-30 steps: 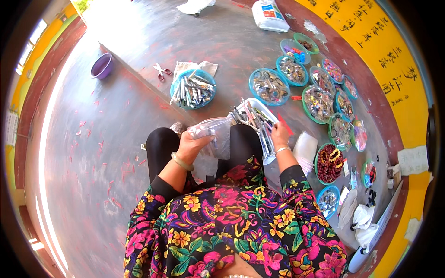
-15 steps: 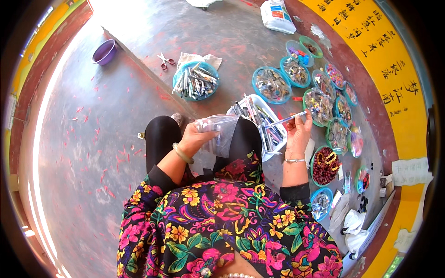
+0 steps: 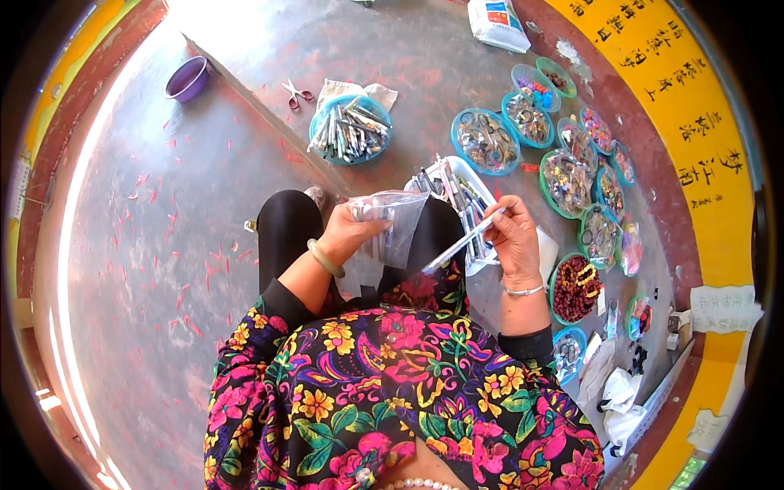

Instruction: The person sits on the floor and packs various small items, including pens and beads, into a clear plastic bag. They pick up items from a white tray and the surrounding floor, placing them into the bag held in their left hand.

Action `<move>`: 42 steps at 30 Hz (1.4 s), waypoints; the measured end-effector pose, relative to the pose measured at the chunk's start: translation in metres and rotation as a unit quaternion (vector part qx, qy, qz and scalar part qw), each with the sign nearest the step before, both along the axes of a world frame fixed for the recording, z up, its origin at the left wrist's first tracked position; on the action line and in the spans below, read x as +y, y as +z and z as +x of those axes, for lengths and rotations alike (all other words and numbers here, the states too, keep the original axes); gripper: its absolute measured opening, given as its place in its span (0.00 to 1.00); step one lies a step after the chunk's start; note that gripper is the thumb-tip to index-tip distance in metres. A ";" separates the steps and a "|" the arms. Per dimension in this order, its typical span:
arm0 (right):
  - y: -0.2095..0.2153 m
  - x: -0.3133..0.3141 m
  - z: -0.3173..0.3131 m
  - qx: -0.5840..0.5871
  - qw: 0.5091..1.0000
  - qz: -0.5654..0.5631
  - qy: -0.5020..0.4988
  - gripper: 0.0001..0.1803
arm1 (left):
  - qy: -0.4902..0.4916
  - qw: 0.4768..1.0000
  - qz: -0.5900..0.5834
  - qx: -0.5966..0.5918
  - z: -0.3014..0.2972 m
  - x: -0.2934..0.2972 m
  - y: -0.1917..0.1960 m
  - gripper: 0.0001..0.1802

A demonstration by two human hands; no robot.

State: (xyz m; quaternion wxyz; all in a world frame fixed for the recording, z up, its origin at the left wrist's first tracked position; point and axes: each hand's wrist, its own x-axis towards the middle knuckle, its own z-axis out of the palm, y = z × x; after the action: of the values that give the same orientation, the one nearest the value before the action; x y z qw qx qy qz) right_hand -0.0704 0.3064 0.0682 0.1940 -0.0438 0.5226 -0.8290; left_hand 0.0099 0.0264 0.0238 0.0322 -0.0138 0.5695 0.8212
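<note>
Above my lap, my left hand (image 3: 349,229) grips a clear plastic bag (image 3: 402,219) that hangs between my knees. Pale shapes show through the film, but I cannot make out what they are. To the right, my right hand (image 3: 513,237) pinches a slim white pen (image 3: 462,243), which slants down to the left past the bag without touching it. Just beyond the right hand stands a white tray (image 3: 482,184) of pens, partly hidden by my knee and hand.
Past my knees a blue basket (image 3: 314,122) full of pens sits by a cloth and red-handled scissors (image 3: 298,95). Several baskets of small goods line the right side, including dark red beads (image 3: 575,287). A purple basin (image 3: 187,80) stands far left, a white bag (image 3: 499,26) far right.
The pen in my right hand has swung from pointing up right to slanting down left, nearer my lap. My left hand still holds the bag in nearly the same place.
</note>
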 end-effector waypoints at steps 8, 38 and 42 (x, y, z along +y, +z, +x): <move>-0.022 0.023 0.014 0.119 0.910 0.358 0.174 0.03 | -0.001 1.000 -0.009 0.000 -0.001 0.000 -0.008 0.18; 0.053 -0.046 0.025 0.227 0.955 0.187 0.041 0.32 | -0.070 0.996 0.058 -0.020 0.001 0.000 -0.002 0.19; 0.064 -0.064 0.018 0.274 0.959 0.057 -0.047 0.28 | -0.102 0.994 0.041 -0.019 0.002 -0.002 -0.011 0.19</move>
State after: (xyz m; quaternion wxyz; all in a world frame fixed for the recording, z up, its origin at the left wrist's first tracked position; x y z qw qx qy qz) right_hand -0.0520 0.2425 0.1317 0.0058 -0.2337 0.6039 -0.7620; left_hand 0.0116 0.0248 0.0127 0.1271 0.0295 0.5335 0.8357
